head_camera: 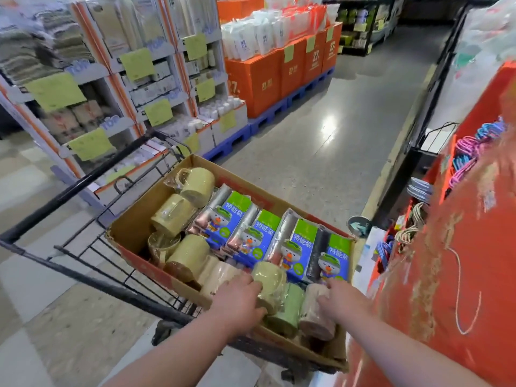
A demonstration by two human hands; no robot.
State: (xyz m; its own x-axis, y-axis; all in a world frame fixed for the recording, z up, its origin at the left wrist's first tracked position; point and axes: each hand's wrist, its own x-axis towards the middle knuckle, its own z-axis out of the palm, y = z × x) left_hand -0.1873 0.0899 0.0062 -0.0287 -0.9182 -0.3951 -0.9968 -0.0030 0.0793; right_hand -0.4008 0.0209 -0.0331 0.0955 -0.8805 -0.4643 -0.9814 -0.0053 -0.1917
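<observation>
Both hands are at the near end of the cardboard box (134, 227). The left hand (237, 303) is wrapped round a yellow mug (269, 277), and the right hand (343, 300) is gripping the pink mug (315, 314) just beside it.

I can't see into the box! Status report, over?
Left hand grips yellow mug. Right hand grips pinkish mug. Both in cardboard box, green mug between them.

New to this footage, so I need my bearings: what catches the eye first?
A cardboard box on a black cart, centre, holds wrapped mugs and blue-green packs. At its near end the left hand grips a yellow-green mug, the right hand a pinkish mug. Orange cartons stand beyond, on blue pallets.
</observation>
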